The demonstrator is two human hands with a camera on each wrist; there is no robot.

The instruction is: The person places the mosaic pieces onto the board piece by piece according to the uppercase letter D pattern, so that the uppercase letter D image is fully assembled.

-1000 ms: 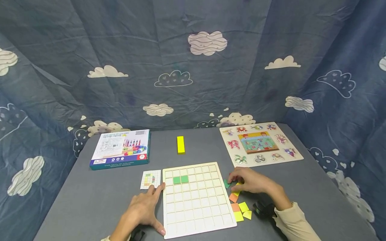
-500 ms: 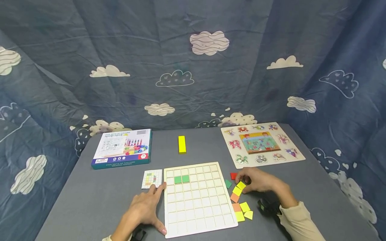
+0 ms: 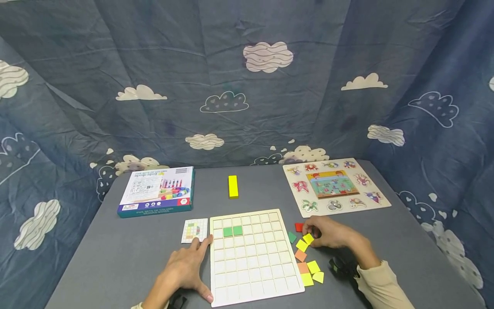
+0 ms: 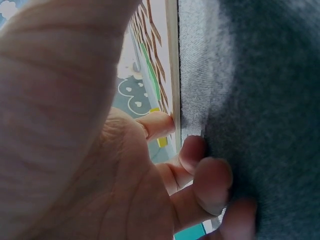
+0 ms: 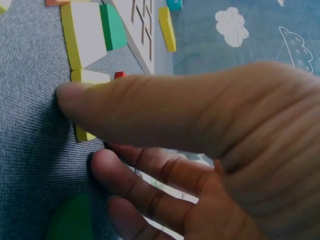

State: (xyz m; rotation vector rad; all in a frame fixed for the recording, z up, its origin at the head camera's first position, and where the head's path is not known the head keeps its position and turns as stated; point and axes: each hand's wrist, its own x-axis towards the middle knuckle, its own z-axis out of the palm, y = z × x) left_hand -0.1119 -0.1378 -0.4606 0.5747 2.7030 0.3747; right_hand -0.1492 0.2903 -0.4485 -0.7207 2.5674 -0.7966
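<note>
Head view: right hand (image 3: 332, 234) on the grey table (image 3: 405, 240) just right of the grid board (image 3: 252, 274), fingers curled, thumb and fingertips pinching a yellow square tile (image 3: 308, 238). Right wrist view shows the thumb tip (image 5: 67, 95) pressed on that tile's edge. Loose tiles hug the board's right edge: red tile (image 3: 299, 227) and green tile (image 3: 292, 237) beside the pinched one, another yellow tile (image 3: 301, 245), orange tile (image 3: 300, 255), then a yellow cluster (image 3: 312, 272) toward the near corner. Two green tiles (image 3: 233, 231) sit in the board's second row. Left hand (image 3: 184, 268) lies flat and relaxed at the board's left edge, fingertips near the pattern card (image 3: 194, 230), gripping nothing. Behind the board: yellow block (image 3: 233, 186); back left, toy box (image 3: 157, 191); back right, animal peg puzzle (image 3: 334, 185).
</note>
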